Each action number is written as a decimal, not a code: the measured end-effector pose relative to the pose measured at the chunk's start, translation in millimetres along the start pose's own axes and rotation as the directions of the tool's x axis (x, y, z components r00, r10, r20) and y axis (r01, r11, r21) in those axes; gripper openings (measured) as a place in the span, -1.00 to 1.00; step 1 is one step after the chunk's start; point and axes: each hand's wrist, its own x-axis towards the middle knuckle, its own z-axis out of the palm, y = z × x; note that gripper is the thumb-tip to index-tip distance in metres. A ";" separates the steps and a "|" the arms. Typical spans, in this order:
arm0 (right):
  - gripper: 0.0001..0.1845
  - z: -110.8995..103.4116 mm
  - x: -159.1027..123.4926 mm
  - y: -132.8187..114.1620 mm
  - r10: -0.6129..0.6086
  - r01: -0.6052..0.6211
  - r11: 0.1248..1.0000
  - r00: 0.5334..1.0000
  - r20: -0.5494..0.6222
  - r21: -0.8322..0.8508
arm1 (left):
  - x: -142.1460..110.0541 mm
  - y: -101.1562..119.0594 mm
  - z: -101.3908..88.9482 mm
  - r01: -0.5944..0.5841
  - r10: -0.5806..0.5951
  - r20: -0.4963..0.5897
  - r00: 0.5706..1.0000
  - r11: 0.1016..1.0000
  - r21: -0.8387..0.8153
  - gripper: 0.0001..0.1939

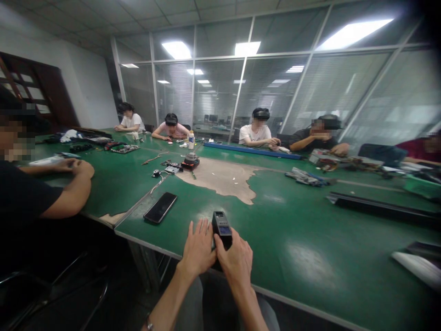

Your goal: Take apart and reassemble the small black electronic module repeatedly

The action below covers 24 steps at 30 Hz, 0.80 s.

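Clasping handheld device (222, 228) between hands (234, 262)

A long green-topped table (296, 257) spreads across the lower right of the frame, its surface worn to a bare tan patch (220, 179) at centre. A black smartphone (160, 207) lies just left of lower centre, and a black handheld device (222, 230) with a small blue screen stands at the near edge. A long blue bar (253, 150) runs along the far side, a circuit board (124, 148) sits toward the upper left, a long black strip (382, 209) lies at right, and a white object (418, 269) lies at lower right
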 end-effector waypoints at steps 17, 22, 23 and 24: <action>-0.42 -46.9 44.0 -1.1 0.040 0.011 0.966 0.981 -0.192 0.260 | 1.9 1.9 4.5 0.022 -0.023 -0.012 1.000 0.998 -0.052 -0.17; -0.42 -53.7 46.8 15.7 0.070 -0.023 0.977 0.974 -0.217 0.213 | 2.2 3.4 3.4 0.028 -0.029 -0.008 1.000 0.998 -0.061 -0.19; -0.42 -53.4 46.2 19.1 0.076 -0.031 0.978 0.973 -0.216 0.205 | 2.2 3.7 3.6 0.029 -0.030 -0.014 0.999 0.998 -0.062 -0.20; -0.43 -52.8 45.5 22.6 0.081 -0.038 0.980 0.973 -0.216 0.196 | 2.3 4.0 3.8 0.030 -0.031 -0.020 0.999 0.998 -0.062 -0.22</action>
